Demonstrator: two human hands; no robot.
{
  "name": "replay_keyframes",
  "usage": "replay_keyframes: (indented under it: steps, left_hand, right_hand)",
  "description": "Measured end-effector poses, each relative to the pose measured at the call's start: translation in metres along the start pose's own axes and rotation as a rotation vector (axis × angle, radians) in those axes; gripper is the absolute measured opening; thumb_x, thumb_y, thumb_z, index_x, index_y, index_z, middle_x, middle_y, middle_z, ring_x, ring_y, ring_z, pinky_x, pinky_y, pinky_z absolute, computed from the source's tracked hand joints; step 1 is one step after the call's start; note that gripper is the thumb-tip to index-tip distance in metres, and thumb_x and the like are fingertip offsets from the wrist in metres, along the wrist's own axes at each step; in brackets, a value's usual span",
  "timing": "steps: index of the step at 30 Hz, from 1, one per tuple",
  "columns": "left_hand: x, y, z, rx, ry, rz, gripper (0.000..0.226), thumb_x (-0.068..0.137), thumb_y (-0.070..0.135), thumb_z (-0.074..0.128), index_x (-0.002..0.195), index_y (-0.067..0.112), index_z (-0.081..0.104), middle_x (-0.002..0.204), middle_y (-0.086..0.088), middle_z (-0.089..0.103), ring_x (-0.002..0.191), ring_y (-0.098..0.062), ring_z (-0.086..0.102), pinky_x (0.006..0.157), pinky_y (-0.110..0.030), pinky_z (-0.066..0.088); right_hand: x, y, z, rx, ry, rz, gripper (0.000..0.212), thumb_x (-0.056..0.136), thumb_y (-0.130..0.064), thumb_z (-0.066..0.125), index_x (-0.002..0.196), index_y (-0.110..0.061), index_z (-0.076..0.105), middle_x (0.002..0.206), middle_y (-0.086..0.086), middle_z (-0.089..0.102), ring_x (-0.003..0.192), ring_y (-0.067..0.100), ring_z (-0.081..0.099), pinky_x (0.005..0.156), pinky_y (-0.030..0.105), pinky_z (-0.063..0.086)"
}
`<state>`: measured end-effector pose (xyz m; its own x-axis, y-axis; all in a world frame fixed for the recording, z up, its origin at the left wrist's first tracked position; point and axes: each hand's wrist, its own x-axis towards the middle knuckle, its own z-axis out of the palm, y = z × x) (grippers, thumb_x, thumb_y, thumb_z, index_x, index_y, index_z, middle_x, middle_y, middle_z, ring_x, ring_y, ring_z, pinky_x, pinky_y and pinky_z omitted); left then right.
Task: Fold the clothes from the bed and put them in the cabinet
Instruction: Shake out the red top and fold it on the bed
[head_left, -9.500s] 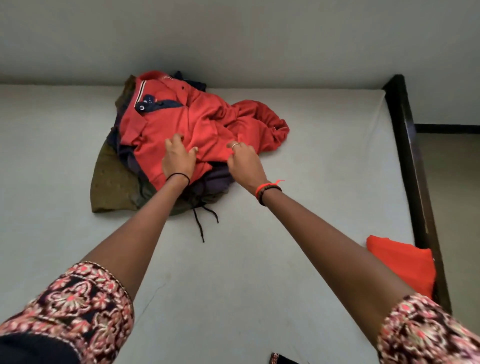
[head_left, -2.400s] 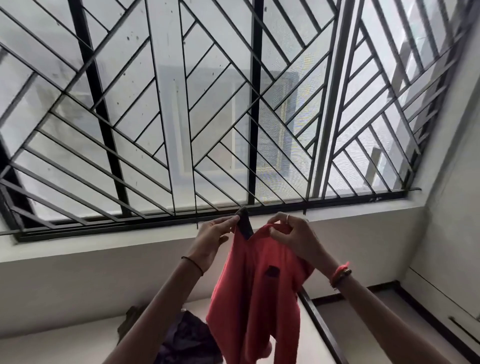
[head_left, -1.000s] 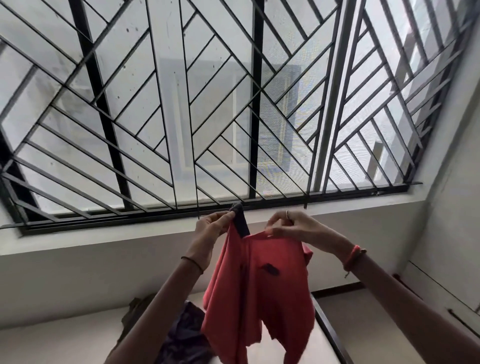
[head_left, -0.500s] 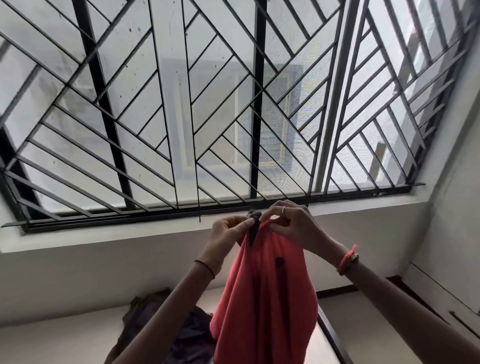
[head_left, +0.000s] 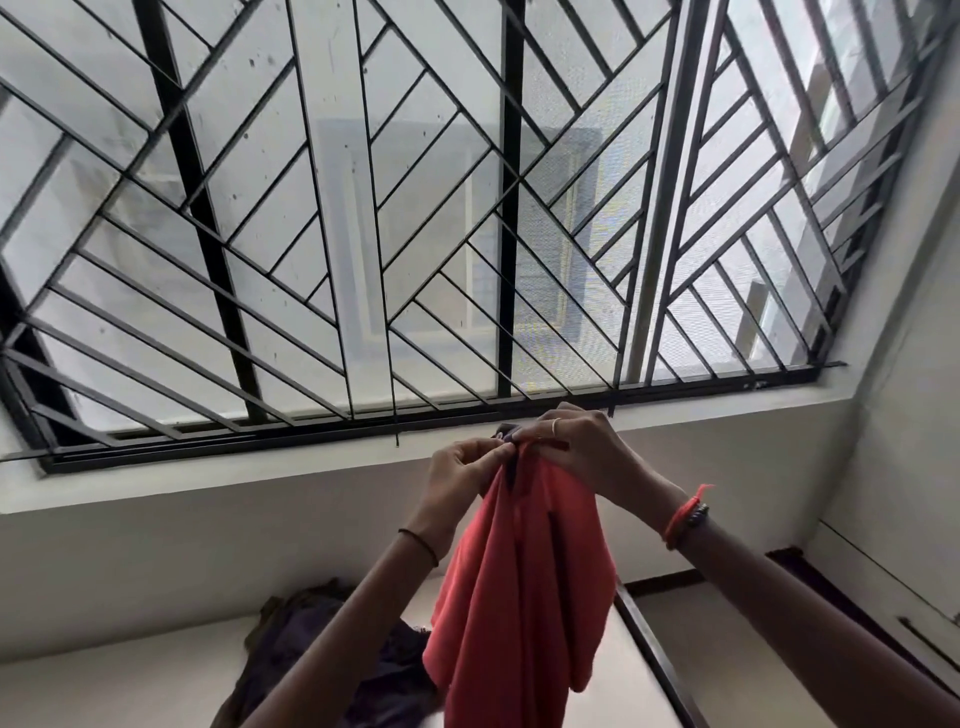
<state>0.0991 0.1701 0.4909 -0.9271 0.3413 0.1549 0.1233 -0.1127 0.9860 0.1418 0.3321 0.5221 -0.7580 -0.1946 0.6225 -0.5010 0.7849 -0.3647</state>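
A red shirt (head_left: 519, 597) with a dark collar hangs in the air in front of me, doubled lengthwise into a narrow drape. My left hand (head_left: 462, 470) and my right hand (head_left: 576, 457) both pinch its top edge at the collar, fingers touching each other. Below, on the white bed (head_left: 104, 691), lies a heap of dark purple and olive clothes (head_left: 332, 660), partly hidden behind my left arm and the shirt.
A large window with a black diagonal grille (head_left: 415, 234) fills the wall above the bed. The dark bed frame (head_left: 654, 660) runs along the right edge of the mattress. A pale cabinet front (head_left: 893, 597) stands at the far right.
My hands have come together at the collar, and the shirt, spread open a second ago, now hangs folded in half lengthwise. Long before, it lay on the heap on the bed.
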Motion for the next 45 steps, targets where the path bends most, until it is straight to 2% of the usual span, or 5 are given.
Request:
replay_keyframes:
  steps: [17, 28, 34, 41, 45]
  left_hand:
    - [0.002, -0.01, -0.002, 0.41, 0.158, 0.451, 0.025, 0.077, 0.011, 0.076, 0.075, 0.033, 0.064, 0.08, 0.007, 0.047, 0.073, 0.002, 0.05, 0.066, -0.007, 0.039]
    - [-0.001, -0.013, 0.002, 0.391, 0.24, 0.37, 0.002, 0.082, 0.012, 0.071, 0.084, 0.013, 0.072, 0.081, 0.008, 0.048, 0.073, 0.013, 0.052, 0.066, -0.003, 0.037]
    - [-0.004, -0.013, 0.008, 0.278, 0.169, 0.268, 0.01, 0.084, 0.016, 0.069, 0.081, 0.025, 0.069, 0.085, 0.007, 0.054, 0.074, 0.001, 0.056, 0.066, -0.007, 0.044]
    - [0.0, -0.003, 0.004, 0.027, 0.128, 0.108, 0.017, 0.088, 0.008, 0.063, 0.099, -0.003, 0.07, 0.08, 0.0, 0.067, 0.061, 0.011, 0.06, 0.056, -0.004, 0.042]
    - [-0.005, -0.006, 0.002, -0.038, 0.07, 0.035, 0.016, 0.089, 0.011, 0.06, 0.099, 0.004, 0.071, 0.084, 0.0, 0.07, 0.065, 0.011, 0.06, 0.059, -0.006, 0.043]
  right_hand:
    - [0.007, 0.003, 0.001, 0.269, -0.043, 0.221, 0.018, 0.076, 0.002, 0.072, 0.092, -0.005, 0.075, 0.094, 0.01, 0.074, 0.084, -0.002, 0.065, 0.084, 0.012, 0.047]
    - [0.01, 0.007, -0.001, 0.394, -0.207, 0.319, 0.017, 0.079, 0.005, 0.069, 0.094, -0.002, 0.073, 0.081, 0.0, 0.068, 0.069, -0.01, 0.056, 0.073, 0.011, 0.044]
    - [0.006, 0.007, 0.007, 0.565, -0.122, 0.459, 0.007, 0.075, -0.01, 0.067, 0.078, -0.015, 0.069, 0.076, 0.001, 0.064, 0.073, 0.005, 0.055, 0.069, 0.017, 0.043]
    - [-0.004, 0.007, 0.02, 0.808, 0.014, 0.735, 0.017, 0.077, -0.018, 0.075, 0.086, -0.009, 0.062, 0.076, 0.006, 0.064, 0.064, 0.009, 0.057, 0.057, 0.016, 0.046]
    - [-0.009, 0.0, 0.011, 1.181, -0.27, 0.931, 0.018, 0.089, -0.017, 0.059, 0.093, -0.001, 0.066, 0.076, 0.005, 0.073, 0.061, 0.009, 0.068, 0.059, 0.018, 0.055]
